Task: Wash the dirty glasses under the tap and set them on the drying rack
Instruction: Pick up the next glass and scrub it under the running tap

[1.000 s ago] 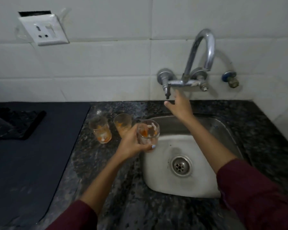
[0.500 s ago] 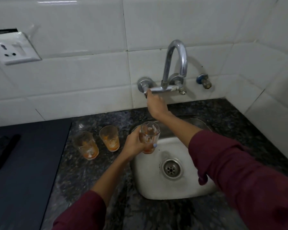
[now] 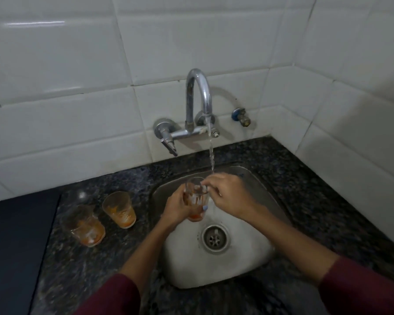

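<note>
A dirty glass (image 3: 196, 198) with orange residue is upright over the steel sink (image 3: 255, 258). My left hand (image 3: 175, 210) wraps around its side. My right hand (image 3: 230, 196) pinches the glass rim with its fingertips. Water streams from the curved tap (image 3: 198, 96) and falls onto my right fingers just behind the rim. Two more dirty glasses stand on the counter left of the sink: one (image 3: 120, 209) nearer the sink, one (image 3: 85, 226) further left. No drying rack is visible.
The dark speckled granite counter (image 3: 305, 178) surrounds the sink. A dark mat (image 3: 16, 246) covers the counter at the left. The tap lever (image 3: 168, 144) points down-left. A small blue valve (image 3: 241, 117) sticks out of the white tiled wall.
My right hand left the tap lever and came down to the glass rim. Water now runs from the tap. The glass moved right, under the spout.
</note>
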Motion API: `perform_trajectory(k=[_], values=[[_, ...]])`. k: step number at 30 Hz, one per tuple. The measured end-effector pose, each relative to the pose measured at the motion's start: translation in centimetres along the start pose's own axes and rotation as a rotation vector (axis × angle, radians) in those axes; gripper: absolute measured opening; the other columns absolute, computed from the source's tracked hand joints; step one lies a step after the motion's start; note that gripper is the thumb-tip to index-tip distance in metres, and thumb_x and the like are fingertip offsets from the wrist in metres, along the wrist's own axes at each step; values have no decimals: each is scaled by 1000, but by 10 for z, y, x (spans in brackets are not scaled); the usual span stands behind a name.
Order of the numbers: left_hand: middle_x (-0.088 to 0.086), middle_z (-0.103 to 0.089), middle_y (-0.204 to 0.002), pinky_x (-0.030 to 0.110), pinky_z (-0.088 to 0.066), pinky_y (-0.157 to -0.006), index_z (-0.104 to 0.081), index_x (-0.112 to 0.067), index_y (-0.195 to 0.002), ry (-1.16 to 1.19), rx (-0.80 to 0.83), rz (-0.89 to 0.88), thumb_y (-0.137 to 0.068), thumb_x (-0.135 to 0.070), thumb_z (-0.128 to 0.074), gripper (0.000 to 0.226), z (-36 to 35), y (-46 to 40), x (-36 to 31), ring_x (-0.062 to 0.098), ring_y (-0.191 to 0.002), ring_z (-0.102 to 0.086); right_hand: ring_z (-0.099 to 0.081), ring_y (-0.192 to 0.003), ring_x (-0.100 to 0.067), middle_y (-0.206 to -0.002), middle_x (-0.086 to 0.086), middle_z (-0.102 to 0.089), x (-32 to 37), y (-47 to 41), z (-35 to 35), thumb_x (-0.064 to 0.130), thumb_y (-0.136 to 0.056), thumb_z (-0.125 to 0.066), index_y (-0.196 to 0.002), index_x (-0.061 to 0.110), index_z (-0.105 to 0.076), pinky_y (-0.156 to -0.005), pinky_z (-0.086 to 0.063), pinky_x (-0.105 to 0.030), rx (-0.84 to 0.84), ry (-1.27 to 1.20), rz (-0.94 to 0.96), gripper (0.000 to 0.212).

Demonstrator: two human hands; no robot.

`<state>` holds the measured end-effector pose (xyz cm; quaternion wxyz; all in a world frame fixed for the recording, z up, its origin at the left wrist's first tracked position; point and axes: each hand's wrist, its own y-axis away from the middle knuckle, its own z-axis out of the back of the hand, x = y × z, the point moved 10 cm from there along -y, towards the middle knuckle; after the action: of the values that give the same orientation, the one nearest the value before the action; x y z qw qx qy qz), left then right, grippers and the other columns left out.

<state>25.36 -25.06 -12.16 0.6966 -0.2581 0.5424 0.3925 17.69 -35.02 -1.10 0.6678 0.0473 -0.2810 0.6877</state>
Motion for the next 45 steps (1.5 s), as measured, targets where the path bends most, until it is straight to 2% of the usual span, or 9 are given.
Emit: perform_trajectory(k=[6, 11, 16, 21, 24, 30, 38, 43, 45], values=[[-7, -67, -96, 16, -50, -75, -61, -21, -105, -3, 172, -91, -56, -28, -81, 54, -37, -16, -27, -4, -82, -63, -60, -103, -20, -109, -3, -68, -28, 8, -34, 30, -89, -54, -109, 20, -62, -92, -42, -39, 408, 75, 5, 24], [-3, -65, -111, 27, -52, -81, -56, -28, -113, 284, -21, 13, -44, -40, -85, 76, -16, -28, -11, 11, -98, -62, -67, -88, -22, -91, -10, -73, -43, -21, -16, 19, -87, -60, -93, 13, -71, -75, -46, -27, 201, -217, -238, 13], [8, -72, -88, 36, -54, -74, -69, -16, -91, 575, -292, 71, -79, -14, -72, 13, 8, -27, 8, 25, -82, -64, -67, -82, -15, -86, -8, -73, -52, -29, -31, 10, -85, -61, -87, 12, -73, -82, -53, -30, 117, -616, -493, 12], [22, -71, -95, 36, -57, -67, -68, 1, -95, 829, -242, 364, -86, -16, -68, 19, -3, -34, 34, 30, -77, -67, -64, -94, -7, -101, 1, -70, -22, -23, -47, 11, -89, -57, -103, 11, -64, -85, -48, -14, 317, -435, -72, 15], [21, -70, -90, 39, -57, -65, -68, -2, -89, 828, -157, 469, -86, -16, -68, 14, -10, -37, 36, 31, -74, -67, -68, -92, -9, -99, -2, -73, -27, -20, -49, 12, -90, -57, -98, 13, -62, -85, -53, -22, 350, -374, 22, 9], [4, -67, -72, 29, -53, -57, -61, -14, -81, 913, -375, 154, -87, -15, -62, 7, 3, -45, 24, 19, -62, -62, -61, -72, -20, -88, -13, -66, -48, -35, -58, 7, -88, -58, -97, 2, -65, -56, -45, -26, 197, -1039, -539, 13], [15, -72, -79, 44, -53, -74, -66, -6, -94, 942, -165, 561, -84, -28, -60, 24, -14, -39, 46, 28, -71, -65, -62, -105, -20, -117, -5, -66, -29, -20, -73, 9, -89, -56, -122, 19, -58, -89, -49, -36, 588, -76, 220, 34], [20, -64, -96, 35, -52, -59, -60, 0, -112, 966, -294, 337, -70, -44, -73, 62, -10, -46, 32, 29, -69, -63, -63, -70, -18, -89, -11, -66, -38, -44, -61, 10, -90, -58, -105, 3, -63, -61, -53, -27, 358, -895, -398, 17], [15, -63, -86, 29, -50, -53, -65, -6, -100, 926, -388, 345, -73, -40, -68, 43, -5, -48, 37, 24, -62, -59, -63, -74, -17, -93, -12, -66, -36, -44, -69, 7, -91, -56, -110, 3, -62, -59, -53, -23, 375, -1013, -464, 20]])
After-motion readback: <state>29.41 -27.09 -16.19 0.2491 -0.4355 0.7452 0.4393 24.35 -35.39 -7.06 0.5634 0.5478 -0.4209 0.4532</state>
